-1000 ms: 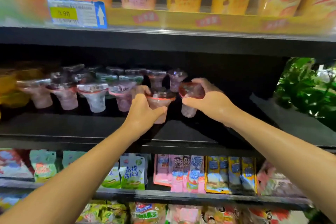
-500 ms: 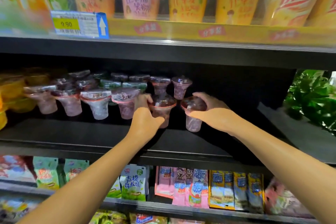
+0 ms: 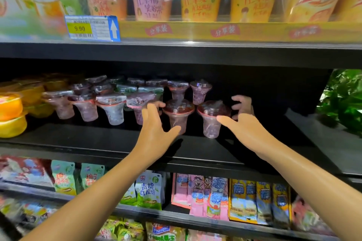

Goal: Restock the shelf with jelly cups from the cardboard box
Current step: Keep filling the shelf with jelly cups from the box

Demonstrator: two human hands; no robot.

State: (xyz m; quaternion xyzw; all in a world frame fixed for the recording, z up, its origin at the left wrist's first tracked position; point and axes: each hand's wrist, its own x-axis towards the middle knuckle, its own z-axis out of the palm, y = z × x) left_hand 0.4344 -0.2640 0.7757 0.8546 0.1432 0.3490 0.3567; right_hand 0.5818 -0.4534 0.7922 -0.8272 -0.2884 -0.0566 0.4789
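On the black shelf, orange fruit cups sit far left of my two front jelly cups, with a row of purple jelly cups between. My left hand hovers just left of the left front jelly cup, its grip released, fingers spread, thumb close to the cup's base. The right front jelly cup stands upright beside it. My right hand is open around that cup's right side, grasping nothing. A green plant lies far right.
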